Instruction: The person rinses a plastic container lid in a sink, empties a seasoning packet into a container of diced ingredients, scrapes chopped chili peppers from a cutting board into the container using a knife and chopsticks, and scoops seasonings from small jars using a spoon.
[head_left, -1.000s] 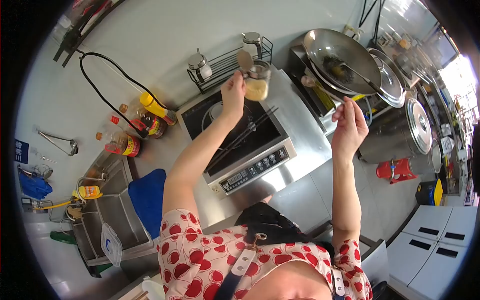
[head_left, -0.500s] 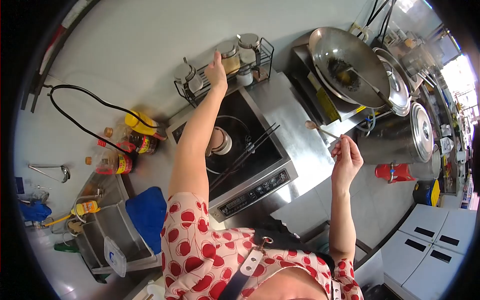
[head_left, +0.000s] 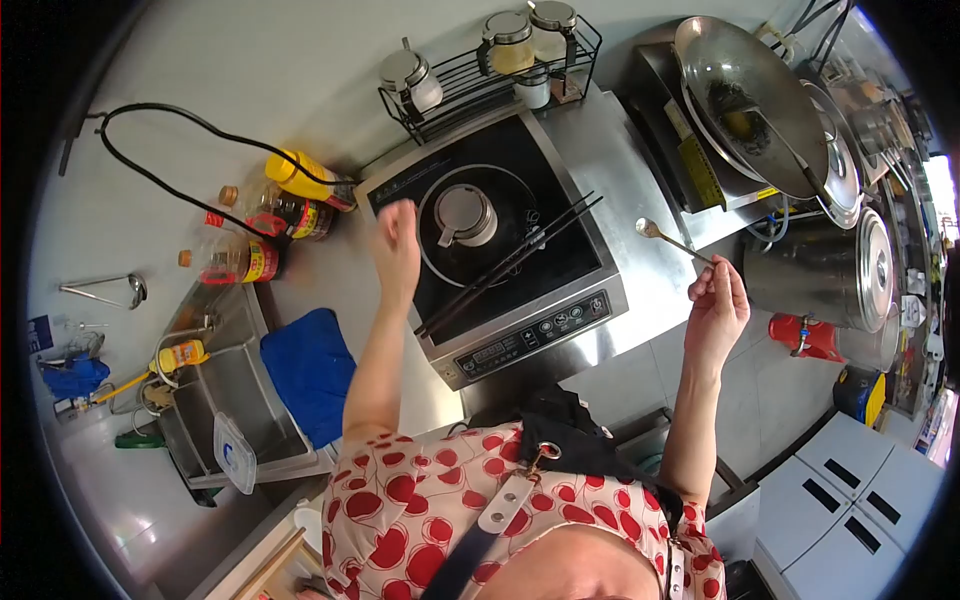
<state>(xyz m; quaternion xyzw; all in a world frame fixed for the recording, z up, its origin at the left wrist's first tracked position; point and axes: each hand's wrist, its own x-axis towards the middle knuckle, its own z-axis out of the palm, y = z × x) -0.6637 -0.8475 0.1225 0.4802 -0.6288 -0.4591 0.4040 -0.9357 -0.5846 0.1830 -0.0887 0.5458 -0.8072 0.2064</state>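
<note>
My left hand (head_left: 398, 240) is over the left edge of the black induction cooktop (head_left: 440, 170), closed and smeared by motion; nothing shows in it. A lidded jar (head_left: 466, 215) stands on the cooktop just right of that hand. My right hand (head_left: 718, 300) pinches the handle of a small spoon (head_left: 650, 229), held over the steel counter's right side. Long black chopsticks (head_left: 500, 265) lie across the cooktop. In the wire rack (head_left: 455, 95) at the wall stand a jar of pale yellow contents (head_left: 510, 52) and several other lidded jars.
A wok (head_left: 750, 110) with a ladle sits at the upper right, beside a large lidded pot (head_left: 810, 275). Bottles (head_left: 245, 258) stand at the left. Below them are a blue cloth (head_left: 308, 375) and a sink (head_left: 235, 395). White cabinets (head_left: 850, 490) are at the lower right.
My left hand has put the jar of pale yellow contents into the rack, let go and drawn back to the cooktop's left. My right hand still holds the spoon. The camera view has shifted.
</note>
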